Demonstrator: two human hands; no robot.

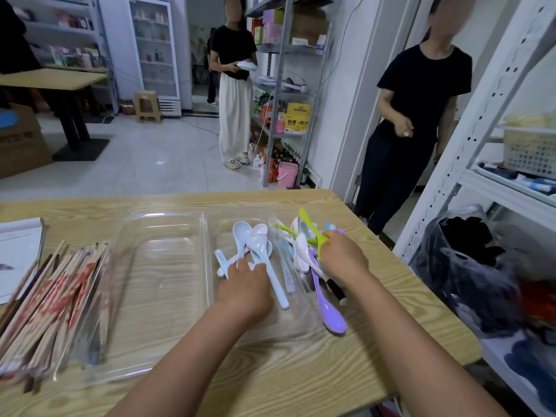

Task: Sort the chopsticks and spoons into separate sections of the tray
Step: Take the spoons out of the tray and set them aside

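Observation:
A clear sectioned tray (206, 260) lies on the wooden table (301, 371). Several paper-wrapped chopsticks (60, 296) are heaped at its left end, seemingly in the left section. The middle section holds nothing. In the right section lie several white and pale blue spoons (255, 245). My left hand (245, 288) reaches over them with its fingertips touching their handles. At the tray's right edge is a heap of coloured spoons, and my right hand (343, 257) grips a bunch of them, including a green spoon (310, 227). A purple spoon (329, 311) sticks out under that wrist.
White paper (18, 254) lies at the table's left edge. A dark plastic bag (469, 275) sits on white metal shelving (478, 121) close to the table's right side. Two people stand beyond the table's far edge, one (418, 115) near its right corner.

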